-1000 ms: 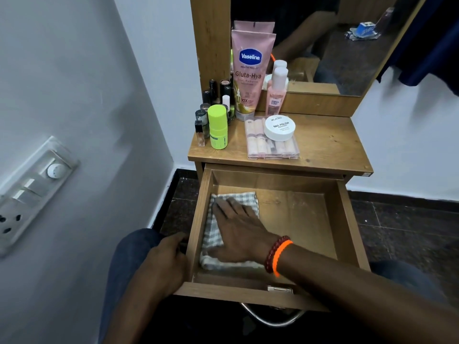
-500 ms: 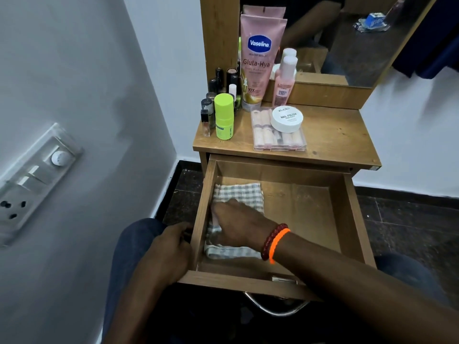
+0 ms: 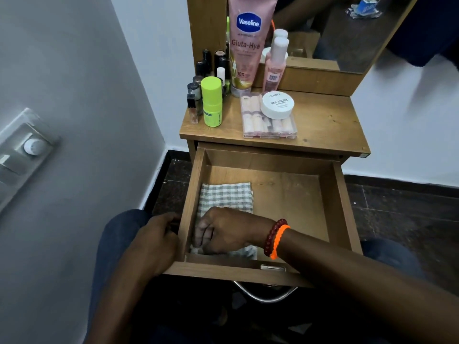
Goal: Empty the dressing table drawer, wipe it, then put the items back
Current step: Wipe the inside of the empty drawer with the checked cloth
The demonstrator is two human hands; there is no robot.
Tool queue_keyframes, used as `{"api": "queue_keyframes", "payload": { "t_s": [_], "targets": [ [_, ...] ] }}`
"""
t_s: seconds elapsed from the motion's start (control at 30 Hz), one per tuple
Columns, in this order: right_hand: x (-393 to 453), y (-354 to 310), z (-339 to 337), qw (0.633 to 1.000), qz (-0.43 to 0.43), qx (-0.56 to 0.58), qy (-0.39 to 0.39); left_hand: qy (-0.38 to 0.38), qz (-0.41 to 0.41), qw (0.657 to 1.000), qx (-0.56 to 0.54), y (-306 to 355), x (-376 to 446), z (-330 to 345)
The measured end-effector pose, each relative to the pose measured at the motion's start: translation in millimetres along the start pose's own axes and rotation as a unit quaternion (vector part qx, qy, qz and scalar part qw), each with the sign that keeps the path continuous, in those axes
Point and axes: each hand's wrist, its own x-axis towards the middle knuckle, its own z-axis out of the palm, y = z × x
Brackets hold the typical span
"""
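We see the pulled-out wooden drawer [image 3: 344,207] of a small wooden dressing table [image 3: 323,125] set in a corner of pale walls over dark stone flooring [image 3: 402,209]. Our right hand [image 3: 223,232] curls its fingers onto the grey-and-white checked cloth [image 3: 226,197] at the drawer's front left; our left hand [image 3: 159,242] clasps the drawer's left wall. The pink Vaseline lotion tube [image 3: 246,45] stands on the tabletop against the mirror [image 3: 347,33].
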Motion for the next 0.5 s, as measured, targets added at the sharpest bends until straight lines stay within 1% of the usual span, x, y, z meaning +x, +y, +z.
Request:
{"api": "queue_keyframes", "payload": {
  "t_s": [0.1,0.2,0.3,0.37,0.43,0.5],
  "targets": [
    [-11,7,-4,1.000,0.025,0.002,-0.003,-0.004,0.004,1.000,0.000,3,-3,-2],
    [-33,23,-13,0.998,0.057,0.035,-0.010,-0.008,0.017,1.000,-0.001,7,-5,-3],
    [-69,50,-28,0.994,0.103,0.017,-0.003,-0.011,0.016,1.000,0.003,9,-7,-3],
    [-94,66,-41,0.990,0.135,0.027,-0.017,-0.013,0.018,1.000,0.003,10,-7,-3],
    [-114,76,-52,0.985,0.170,-0.003,-0.037,-0.014,0.019,1.000,0.004,10,-8,-3],
    [-121,79,-57,0.982,0.181,-0.018,-0.046,-0.025,0.018,1.000,0.001,8,-7,-3]
  ]
}}
